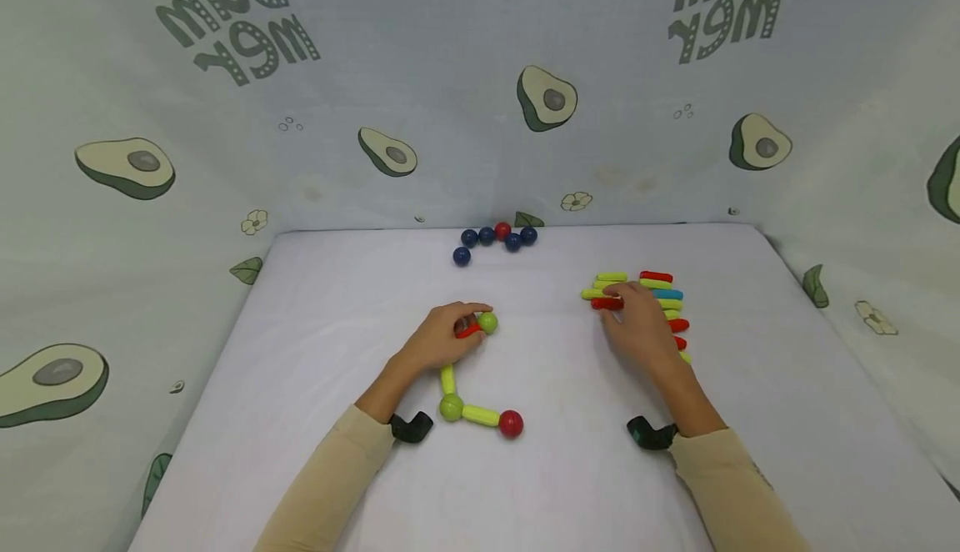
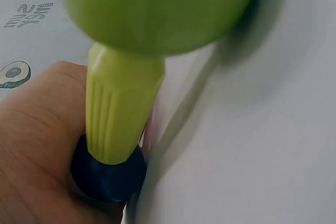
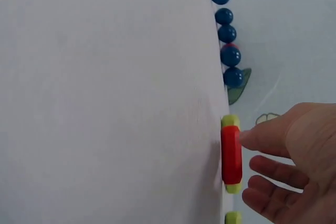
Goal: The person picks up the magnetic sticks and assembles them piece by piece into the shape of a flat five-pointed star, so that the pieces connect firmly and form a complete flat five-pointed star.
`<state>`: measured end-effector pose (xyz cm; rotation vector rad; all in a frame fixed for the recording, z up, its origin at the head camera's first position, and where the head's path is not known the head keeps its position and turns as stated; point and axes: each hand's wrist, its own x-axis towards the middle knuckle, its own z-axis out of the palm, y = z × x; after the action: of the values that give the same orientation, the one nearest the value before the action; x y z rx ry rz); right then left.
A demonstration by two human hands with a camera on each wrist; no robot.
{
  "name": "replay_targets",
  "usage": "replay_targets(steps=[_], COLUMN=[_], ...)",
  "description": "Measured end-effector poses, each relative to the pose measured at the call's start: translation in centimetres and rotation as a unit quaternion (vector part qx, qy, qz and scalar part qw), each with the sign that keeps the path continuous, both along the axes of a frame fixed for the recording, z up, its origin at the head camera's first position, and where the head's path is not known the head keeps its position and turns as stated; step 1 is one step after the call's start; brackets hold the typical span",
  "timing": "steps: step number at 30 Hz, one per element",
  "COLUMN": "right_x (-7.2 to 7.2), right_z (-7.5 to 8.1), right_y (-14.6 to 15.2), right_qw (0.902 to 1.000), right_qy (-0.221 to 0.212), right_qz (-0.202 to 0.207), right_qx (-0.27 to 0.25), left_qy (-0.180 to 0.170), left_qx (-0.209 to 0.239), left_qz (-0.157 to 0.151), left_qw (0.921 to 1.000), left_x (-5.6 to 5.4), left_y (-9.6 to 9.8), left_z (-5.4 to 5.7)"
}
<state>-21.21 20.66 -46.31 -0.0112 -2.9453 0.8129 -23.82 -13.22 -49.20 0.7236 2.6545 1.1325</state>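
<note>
My left hand (image 1: 442, 337) grips a red stick (image 1: 468, 331) with a green ball (image 1: 488, 322) at its tip, finger and thumb either side of it. A yellow-green stick (image 1: 447, 379) runs from under this hand to a second green ball (image 1: 452, 407). From there another yellow-green stick (image 1: 481, 415) leads to a red ball (image 1: 511, 424). The left wrist view shows a dark blue ball (image 2: 107, 177) beside the palm, at the stick's far end. My right hand (image 1: 639, 327) reaches over the stick rows, its thumb at a red stick (image 3: 231, 155), other fingers apart and loosely bent.
Several dark blue balls (image 1: 469, 238) and one red ball (image 1: 502, 231) lie along the table's back edge. Right of the right hand, a column of red, yellow-green and blue sticks (image 1: 667, 294) continues. A patterned cloth (image 1: 465, 118) hangs behind the white table (image 1: 300, 368).
</note>
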Motion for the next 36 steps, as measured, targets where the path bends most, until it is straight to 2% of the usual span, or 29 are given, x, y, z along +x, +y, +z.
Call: replay_targets(steps=[3, 7, 11, 16, 21, 26, 36], right_x=[0.1, 0.1, 0.0, 0.0, 0.3, 0.5, 0.4], right_z=[-0.1, -0.2, -0.5, -0.6, -0.9, -0.9, -0.7], right_y=[0.8, 1.3, 1.3, 0.7, -1.2, -4.3, -9.3], right_qw=[0.9997, 0.9995, 0.9993, 0.9989, 0.9966, 0.99, 0.9752], right_qy=[-0.009, -0.005, 0.01, -0.006, -0.029, -0.04, -0.042], right_qz=[0.006, 0.015, 0.017, 0.036, 0.076, 0.124, 0.197], right_qx=[0.022, 0.026, 0.033, 0.028, -0.008, -0.054, -0.091], left_qy=[-0.002, -0.005, -0.004, -0.003, -0.002, 0.0, 0.001], left_qx=[0.002, 0.003, 0.01, 0.014, 0.022, 0.027, 0.03], left_qz=[0.006, 0.01, 0.01, 0.014, 0.011, 0.009, 0.006], left_qw=[1.0, 0.9999, 0.9999, 0.9998, 0.9997, 0.9996, 0.9995], left_x=[0.1, 0.2, 0.2, 0.1, 0.0, 0.0, 0.0], left_y=[0.0, 0.0, 0.0, 0.0, -0.1, -0.1, -0.1], left_z=[0.2, 0.3, 0.3, 0.2, 0.0, -0.1, 0.1])
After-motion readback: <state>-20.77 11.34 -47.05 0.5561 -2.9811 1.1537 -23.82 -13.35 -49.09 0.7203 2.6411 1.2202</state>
